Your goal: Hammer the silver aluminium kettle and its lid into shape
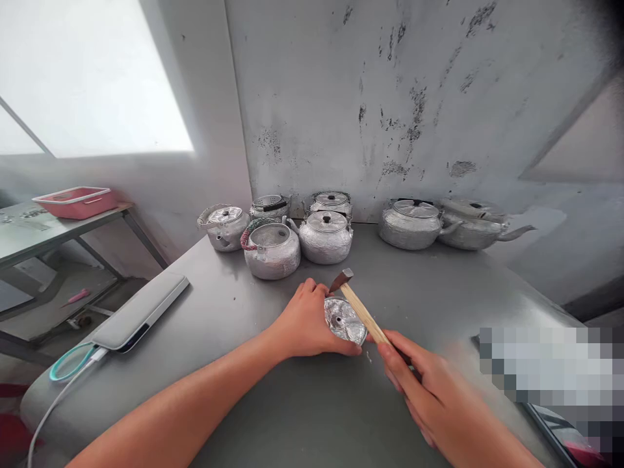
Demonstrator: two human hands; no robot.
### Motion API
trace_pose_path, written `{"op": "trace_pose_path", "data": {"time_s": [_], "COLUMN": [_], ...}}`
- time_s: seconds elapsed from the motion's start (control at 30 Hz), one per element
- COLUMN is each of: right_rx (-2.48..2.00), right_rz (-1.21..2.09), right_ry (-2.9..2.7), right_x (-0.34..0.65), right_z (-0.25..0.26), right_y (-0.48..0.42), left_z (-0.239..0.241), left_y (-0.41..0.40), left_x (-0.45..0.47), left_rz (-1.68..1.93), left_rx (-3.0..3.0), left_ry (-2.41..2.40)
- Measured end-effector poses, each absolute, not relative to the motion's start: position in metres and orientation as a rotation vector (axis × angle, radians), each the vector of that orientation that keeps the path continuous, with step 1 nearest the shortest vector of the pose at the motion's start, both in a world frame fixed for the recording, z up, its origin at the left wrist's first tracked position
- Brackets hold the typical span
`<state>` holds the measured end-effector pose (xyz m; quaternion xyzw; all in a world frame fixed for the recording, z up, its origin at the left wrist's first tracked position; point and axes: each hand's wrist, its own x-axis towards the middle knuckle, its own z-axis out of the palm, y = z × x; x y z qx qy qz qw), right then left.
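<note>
My left hand (307,325) is closed around the edge of a round, dented silver kettle lid (348,325) with a small hole in its middle. My right hand (424,380) grips the wooden handle of a hammer (368,318). The hammer's metal head is over the far side of the lid; whether they touch I cannot tell. Beyond my hands stands a lidless kettle (275,260) with a red and green wrapped handle. Beside it is a lidded kettle (326,244) with a black knob.
More dented kettles (412,227) line the back of the grey table (287,422) against the stained wall. A white power bank (141,315) with a cable lies at left. On a side table sits a pink basket (80,205). The right edge is partly pixelated.
</note>
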<state>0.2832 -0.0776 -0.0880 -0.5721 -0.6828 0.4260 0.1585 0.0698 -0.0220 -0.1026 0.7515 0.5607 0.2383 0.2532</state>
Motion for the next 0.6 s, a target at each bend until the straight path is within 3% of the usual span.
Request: {"op": "trace_pose_path", "data": {"time_s": [0.3,0.6], "right_rx": [-1.646,-1.707], "right_rz": [1.142,1.275], "right_ry": [-1.99,-1.915], "right_x": [0.285,0.2879], "right_z": [-0.0978,-0.098], "right_y": [-0.0756,-0.0755], "left_z": [-0.1045,-0.1048], "left_y": [-0.0219,-0.021], "left_x": [0.0687,0.0685], "left_rz": [0.669,0.662], "left_rx": [2.031,2.03], "left_ry": [1.525,1.52]}}
